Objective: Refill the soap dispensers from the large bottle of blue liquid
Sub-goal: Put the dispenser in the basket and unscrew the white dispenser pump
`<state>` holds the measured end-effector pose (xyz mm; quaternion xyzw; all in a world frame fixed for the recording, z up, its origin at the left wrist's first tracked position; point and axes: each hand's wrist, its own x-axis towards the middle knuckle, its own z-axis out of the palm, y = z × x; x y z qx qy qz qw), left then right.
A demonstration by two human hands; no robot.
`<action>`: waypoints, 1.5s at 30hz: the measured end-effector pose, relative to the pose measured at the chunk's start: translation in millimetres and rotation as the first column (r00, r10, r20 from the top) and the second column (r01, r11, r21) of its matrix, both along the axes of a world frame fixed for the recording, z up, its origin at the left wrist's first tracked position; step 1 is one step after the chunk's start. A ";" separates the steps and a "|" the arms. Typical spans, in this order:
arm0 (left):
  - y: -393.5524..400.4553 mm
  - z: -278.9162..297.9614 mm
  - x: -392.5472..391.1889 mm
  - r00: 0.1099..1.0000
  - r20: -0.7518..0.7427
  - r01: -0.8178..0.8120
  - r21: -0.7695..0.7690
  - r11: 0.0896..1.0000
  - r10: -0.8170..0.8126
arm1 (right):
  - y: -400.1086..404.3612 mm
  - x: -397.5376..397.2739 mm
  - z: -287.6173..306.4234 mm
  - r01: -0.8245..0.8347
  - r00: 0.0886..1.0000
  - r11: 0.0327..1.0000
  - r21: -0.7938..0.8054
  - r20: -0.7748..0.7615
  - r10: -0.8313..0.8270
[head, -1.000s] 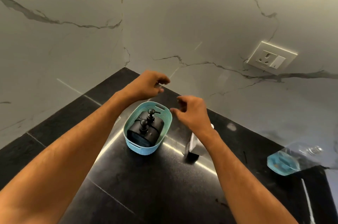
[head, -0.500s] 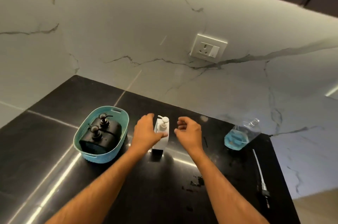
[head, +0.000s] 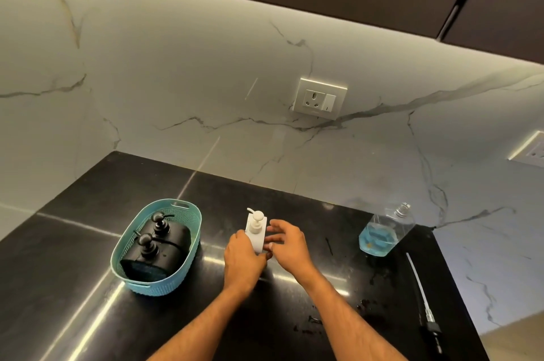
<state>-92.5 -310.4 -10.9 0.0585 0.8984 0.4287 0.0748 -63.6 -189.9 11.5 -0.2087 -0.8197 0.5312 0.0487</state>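
Three dispensers in view. Two black dispensers (head: 157,238) stand together in the teal basket (head: 188,268) at 9 o'clock from the hands; pumps fitted. Their fill level cannot be read through the dark bodies. One white dispenser (head: 256,231) stands upright on the black counter (head: 73,287) at centre, pump on.

Left hand (head: 243,257): wrapped around the lower left side of the white dispenser, holding its body. Right hand (head: 290,245): fingers spread fairly wide, tips touching or just beside the dispenser's right face; whether it grips cannot be told.

Refill bottle (head: 382,232): at 3 o'clock from the hands, well apart, near the wall. Clear body, cap apparently off, blue liquid only in the bottom part. A long pump tube (head: 419,284) with a dark head lies on the counter at about 4 o'clock, probably the bottle's own.

Dark spots on the counter at 5 o'clock, possibly drips.

Judgement on progress: the low liquid level suggests some filling is done. The white dispenser is closed; whether it is finished or about to be opened cannot be decided here. Bottle is not in hand, so no pour is under way.
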 end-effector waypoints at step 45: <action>39.4 16.9 22.4 0.857 -0.095 0.505 -0.043 0.862 -0.507 | 60.4 79.1 25.1 0.182 0.976 0.838 0.515 -0.198 -0.090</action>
